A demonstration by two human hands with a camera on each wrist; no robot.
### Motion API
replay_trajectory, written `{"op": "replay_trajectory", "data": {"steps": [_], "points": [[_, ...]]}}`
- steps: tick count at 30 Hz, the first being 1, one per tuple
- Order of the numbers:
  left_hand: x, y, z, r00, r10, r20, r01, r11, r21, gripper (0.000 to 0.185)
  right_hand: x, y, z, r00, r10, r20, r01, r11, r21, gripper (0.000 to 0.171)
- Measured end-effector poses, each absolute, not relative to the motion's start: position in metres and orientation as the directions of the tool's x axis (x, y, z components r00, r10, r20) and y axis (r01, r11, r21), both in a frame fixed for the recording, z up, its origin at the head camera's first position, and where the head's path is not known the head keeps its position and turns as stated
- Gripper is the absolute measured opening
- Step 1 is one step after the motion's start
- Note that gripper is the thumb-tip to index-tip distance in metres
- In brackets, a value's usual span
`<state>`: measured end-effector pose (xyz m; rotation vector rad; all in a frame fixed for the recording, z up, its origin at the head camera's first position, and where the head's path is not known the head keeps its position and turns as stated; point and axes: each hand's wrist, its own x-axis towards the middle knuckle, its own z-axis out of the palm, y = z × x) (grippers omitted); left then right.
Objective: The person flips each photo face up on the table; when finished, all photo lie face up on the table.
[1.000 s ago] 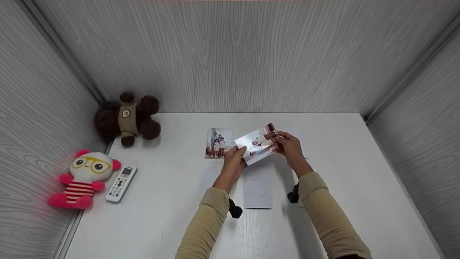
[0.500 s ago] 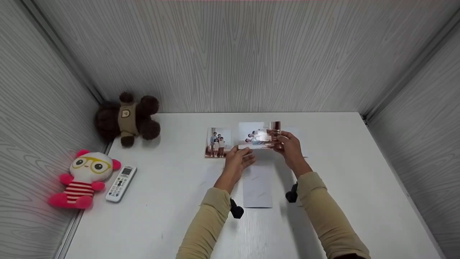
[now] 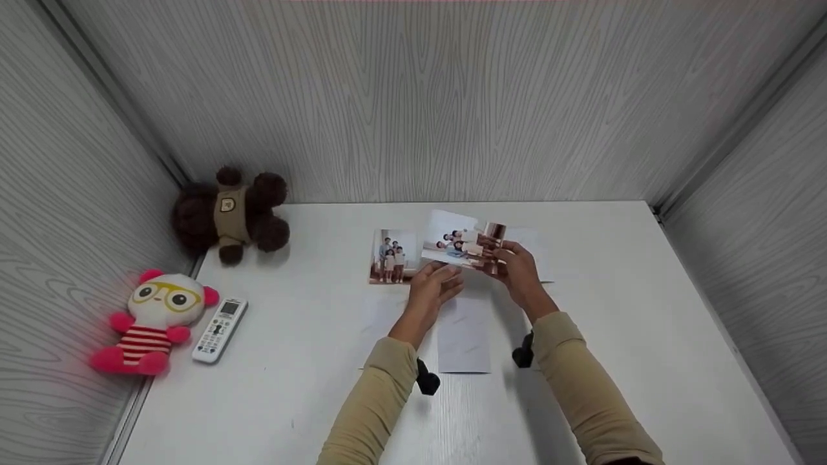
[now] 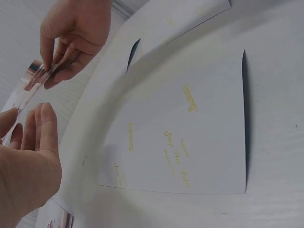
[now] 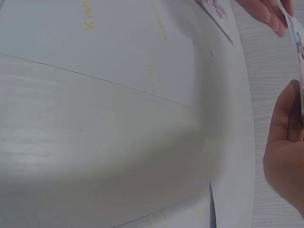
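Right hand [image 3: 513, 268] pinched a family photo [image 3: 460, 242] by its right edge, held up off the table [image 3: 646, 336]. Left hand [image 3: 434, 290] was just below the pic w/ fingers relaxed, not gripping anything. Another photo [image 3: 389, 256] lay flat just left of it.

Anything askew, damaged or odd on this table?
Nothing damaged or spilled. Only oddity: two sheets lie blank side up, one between the arms, one behind the right hand, which holds a photo, while another photo lies face-up.
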<state>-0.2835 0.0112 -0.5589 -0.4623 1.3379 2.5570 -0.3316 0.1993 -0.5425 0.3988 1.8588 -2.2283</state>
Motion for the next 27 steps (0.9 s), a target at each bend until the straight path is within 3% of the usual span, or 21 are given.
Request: {"op": "replay_trajectory", "data": {"steps": [15, 27], "points": [[-0.290, 0.007, -0.559, -0.929, 0.002, -0.370, -0.318, -0.518, 0.794, 0.006, -0.331, 0.206, -0.547, -0.938, -0.058, -0.343, 0.347, -0.192, -0.918, 0.025], [-0.297, -0.006, -0.553, -0.932, -0.036, -0.361, -0.341, -0.247, 0.907, 0.014, -0.330, 0.209, -0.547, -0.934, -0.074, -0.350, 0.357, -0.166, -0.919, 0.025]]}}
